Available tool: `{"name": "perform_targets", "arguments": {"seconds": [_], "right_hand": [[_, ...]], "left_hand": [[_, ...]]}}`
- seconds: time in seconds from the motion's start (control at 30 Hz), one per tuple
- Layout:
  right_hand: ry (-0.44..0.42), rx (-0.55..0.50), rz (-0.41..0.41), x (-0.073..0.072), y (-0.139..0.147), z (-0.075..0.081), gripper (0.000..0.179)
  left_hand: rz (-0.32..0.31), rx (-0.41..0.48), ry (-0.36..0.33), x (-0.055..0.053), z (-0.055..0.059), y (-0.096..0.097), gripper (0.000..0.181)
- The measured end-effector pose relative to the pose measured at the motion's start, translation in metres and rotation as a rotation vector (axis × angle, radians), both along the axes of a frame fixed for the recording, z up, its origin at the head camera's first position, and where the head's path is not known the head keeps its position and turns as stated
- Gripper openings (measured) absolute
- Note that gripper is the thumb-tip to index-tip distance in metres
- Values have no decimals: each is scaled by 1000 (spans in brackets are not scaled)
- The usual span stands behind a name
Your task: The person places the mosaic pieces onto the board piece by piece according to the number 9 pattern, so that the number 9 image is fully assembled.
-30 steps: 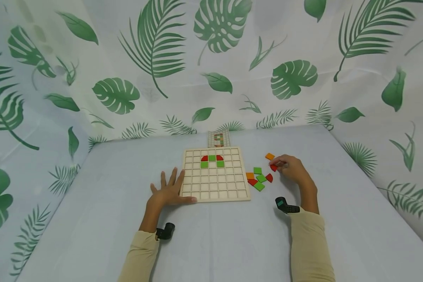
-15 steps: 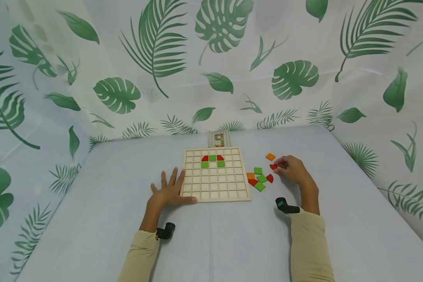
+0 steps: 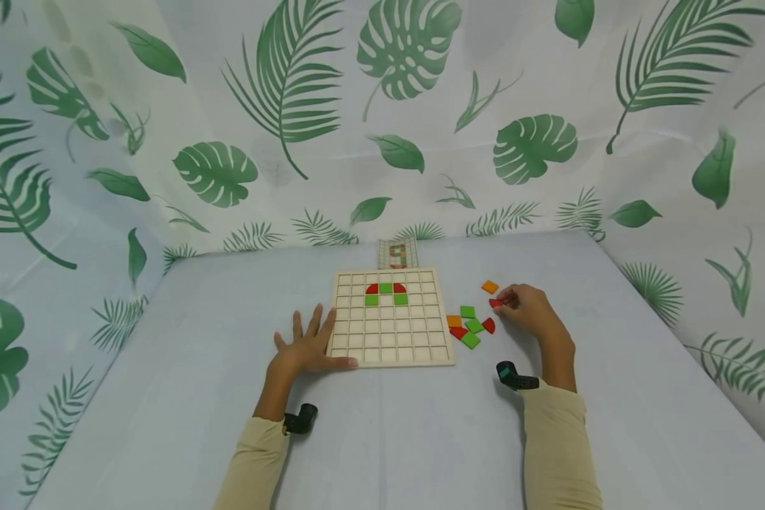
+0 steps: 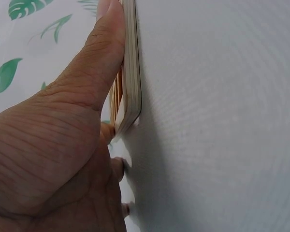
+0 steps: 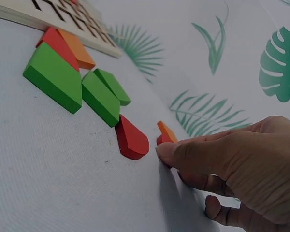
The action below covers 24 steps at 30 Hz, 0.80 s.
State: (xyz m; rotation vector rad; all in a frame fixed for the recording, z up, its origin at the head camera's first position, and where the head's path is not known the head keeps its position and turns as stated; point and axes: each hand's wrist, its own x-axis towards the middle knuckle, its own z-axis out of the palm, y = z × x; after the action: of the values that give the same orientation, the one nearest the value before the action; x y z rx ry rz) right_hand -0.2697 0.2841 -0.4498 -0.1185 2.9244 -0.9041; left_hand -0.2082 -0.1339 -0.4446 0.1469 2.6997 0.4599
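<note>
A square wooden grid board [image 3: 382,340] lies on the table. Set in its upper cells are two red quarter-round tiles [image 3: 372,289] and several green square tiles [image 3: 385,288]. My left hand [image 3: 302,350] spreads its fingers at the board's lower left corner, the thumb along the front edge, as the left wrist view [image 4: 67,125] also shows. To the right of the board, my right hand [image 3: 528,309] pinches a red quarter-round tile [image 3: 495,302] between thumb and fingertips, low over the table. In the right wrist view the thumb mostly hides that tile [image 5: 160,140].
Loose tiles lie between board and right hand: several green squares [image 3: 467,312], orange squares [image 3: 490,286] and red tiles [image 3: 489,325]. A small pattern card [image 3: 398,253] with a coloured design stands behind the board. A leaf-print cloth [image 3: 319,177] hangs behind the table.
The right hand's fingers have shifted slightly on the red quarter-round tile, which now shows more at their tips. The left hand stays in place at the board.
</note>
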Motion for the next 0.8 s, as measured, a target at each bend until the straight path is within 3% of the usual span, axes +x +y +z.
{"name": "perform_targets", "arguments": {"seconds": [0.8], "right_hand": [[27,39,12,0,-5,1,28]], "left_hand": [[-1,-2,1,0,1,0,114]]}}
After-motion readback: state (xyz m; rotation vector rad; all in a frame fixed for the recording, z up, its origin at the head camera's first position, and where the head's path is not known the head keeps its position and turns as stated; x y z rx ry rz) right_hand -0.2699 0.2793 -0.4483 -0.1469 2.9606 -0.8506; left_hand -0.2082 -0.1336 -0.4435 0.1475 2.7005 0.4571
